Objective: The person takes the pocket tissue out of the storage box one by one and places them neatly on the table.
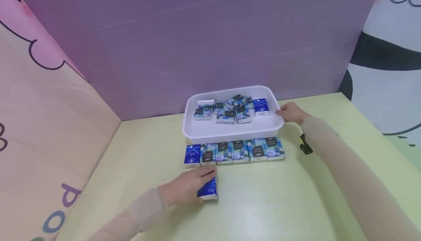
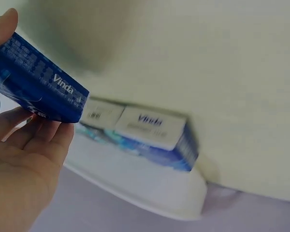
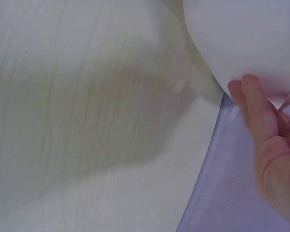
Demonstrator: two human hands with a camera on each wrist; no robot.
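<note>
My left hand (image 1: 185, 188) grips a blue Vinda tissue pack (image 1: 208, 190) just in front of the left end of a row of packs. In the left wrist view the thumb lies on one side of this pack (image 2: 43, 82) and the fingers on the other. The row holds one blue pack (image 1: 192, 155) at its left end, then several floral packs (image 1: 240, 151) side by side. Behind it stands a white plastic tray (image 1: 188, 124). My right hand (image 1: 292, 113) holds the tray's right rim, fingers against the outer wall in the right wrist view.
Inside the tray lie several loose floral packs (image 1: 225, 116) and one blue pack (image 1: 261, 106) at the right. A small black-and-yellow object (image 1: 306, 145) sits on the table (image 1: 263, 200) under the right forearm. A purple wall (image 1: 210, 43) rises behind the tray.
</note>
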